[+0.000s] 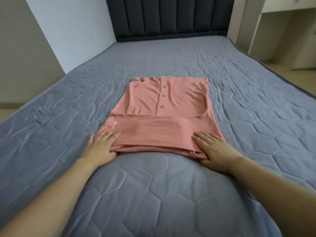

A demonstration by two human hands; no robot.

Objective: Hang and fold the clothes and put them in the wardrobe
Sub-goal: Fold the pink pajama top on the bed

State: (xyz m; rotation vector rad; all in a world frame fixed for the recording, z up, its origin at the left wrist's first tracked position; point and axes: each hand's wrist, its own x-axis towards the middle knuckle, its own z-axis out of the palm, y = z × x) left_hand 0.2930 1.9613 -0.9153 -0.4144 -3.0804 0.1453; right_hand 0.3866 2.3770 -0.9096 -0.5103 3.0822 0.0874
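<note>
— And here we are at the bed, looking down on a pink pyjama top [168,106] lying flat in the middle of the frame, on the grey-blue quilted mattress cover [153,194].

— Button side up, I see. Three pink buttons [162,95] run down a white-piped placket, and a sleeve is folded across the lower part of the garment, its white-piped cuff at the left.

— Now the hands. The left hand [100,145] is at the lower left corner of the top, fingers straight and slightly spread, lying on the cloth. The thumb is down by the near hem; whether it tucks under the fabric, I cannot tell.

— And the right hand [214,150]?

— Lower right corner, mirror image. Fingers extended and laid close together on top of the fabric, pointing up and left across it. The thumb sits at the near edge, where a small fold of cloth bunches just beside it.

— So the garment stretches away from both sets of fingers, towards the top of the frame?

— Exactly, its near edge runs between the two hands, and the far edge points at the dark padded headboard [169,16] at the upper centre. Pale wall [68,28] at upper left, light cabinetry [282,23] at upper right.
</note>
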